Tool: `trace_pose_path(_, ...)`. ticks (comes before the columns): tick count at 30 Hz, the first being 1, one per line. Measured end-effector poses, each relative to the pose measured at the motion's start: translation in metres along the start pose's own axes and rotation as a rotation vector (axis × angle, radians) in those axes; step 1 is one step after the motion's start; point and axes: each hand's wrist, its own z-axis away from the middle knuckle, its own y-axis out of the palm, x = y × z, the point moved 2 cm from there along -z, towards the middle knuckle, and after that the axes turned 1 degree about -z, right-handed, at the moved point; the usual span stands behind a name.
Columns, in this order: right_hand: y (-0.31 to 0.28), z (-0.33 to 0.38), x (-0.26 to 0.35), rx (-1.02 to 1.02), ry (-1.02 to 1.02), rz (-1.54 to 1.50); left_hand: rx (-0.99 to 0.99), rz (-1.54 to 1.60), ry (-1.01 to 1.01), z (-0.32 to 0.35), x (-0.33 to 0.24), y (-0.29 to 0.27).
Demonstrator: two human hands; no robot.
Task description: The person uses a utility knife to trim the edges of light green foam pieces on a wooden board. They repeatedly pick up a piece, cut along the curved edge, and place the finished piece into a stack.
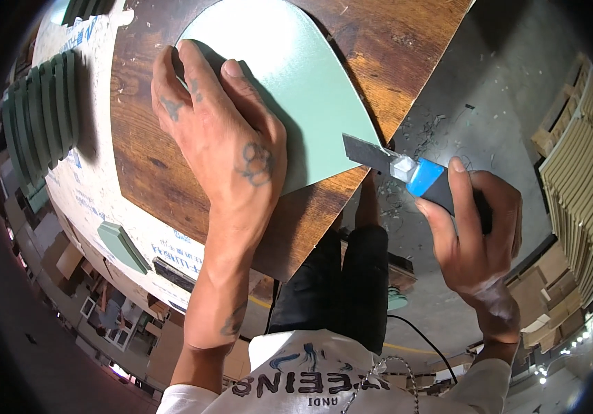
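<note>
Head cam | left hand (224,131) loosely spread palm-down on glossy mint-green rounded panel (324,124) | right hand (479,231) gripping blue-and-black-handled flat-bladed knife (426,178), blade over panel's corner

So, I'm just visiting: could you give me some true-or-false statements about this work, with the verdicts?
1. The person's right-hand grip holds a blue-and-black-handled tool. True.
2. The pale green panel lies on a brown wood-patterned board. True.
3. The left-hand grip is out over the floor. False: the left-hand grip is over the pale green panel.
4. The tool's flat blade overlaps the panel in this view. True.
5. The row of curved green pieces is right of the board. False: the row of curved green pieces is on the left.
</note>
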Motion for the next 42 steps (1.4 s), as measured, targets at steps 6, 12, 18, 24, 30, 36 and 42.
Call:
trace_pose_path(6, 0.015, -0.021, -0.007, -0.081, -0.075, -0.068, -0.002, 0.003, -0.007, 0.0, 0.001, -0.002)
trace_pose_path(12, 0.028, -0.044, -0.018, -0.143, -0.108, -0.106, 0.043, 0.086, -0.01, -0.003, -0.007, -0.004)
trace_pose_path(18, 0.015, -0.029, -0.018, -0.066, -0.125, -0.146, -0.04, 0.009, -0.029, -0.003, -0.007, -0.001)
trace_pose_path(24, 0.005, 0.001, -0.01, -0.023, -0.095, -0.036, -0.089, -0.039, 0.008, -0.003, -0.003, 0.0)
trace_pose_path(30, 0.008, 0.006, -0.007, -0.093, -0.063, -0.004, -0.083, 0.071, -0.037, 0.0, -0.003, 0.0)
trace_pose_path(36, 0.002, -0.004, -0.012, -0.055, -0.055, -0.024, -0.054, 0.003, -0.014, -0.002, -0.003, -0.002)
trace_pose_path(42, -0.003, 0.001, -0.008, 0.024, -0.024, -0.071, -0.026, -0.093, 0.007, -0.002, -0.003, 0.002)
